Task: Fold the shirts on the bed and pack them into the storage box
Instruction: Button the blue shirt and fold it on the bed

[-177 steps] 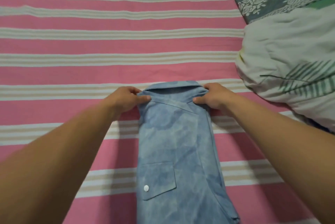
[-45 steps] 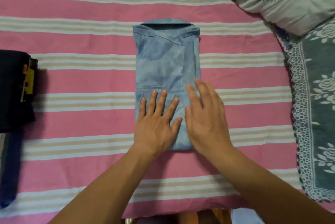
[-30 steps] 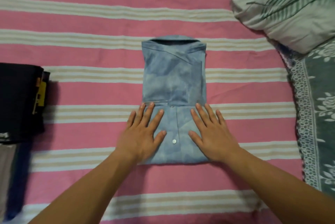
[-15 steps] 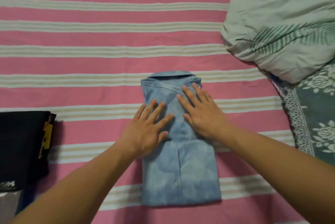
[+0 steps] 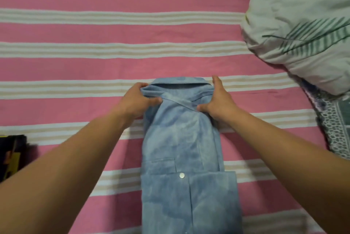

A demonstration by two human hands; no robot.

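Striped sheet bears pillow right, black pile left.

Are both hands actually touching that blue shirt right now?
Touching. The head view shows the left hand and the right hand gripping the shirt at its collar corners.

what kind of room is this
Most likely a bedroom: the blue shirt lies on a bed with a pink striped sheet, and a bunched pale leaf-print quilt sits at the right.
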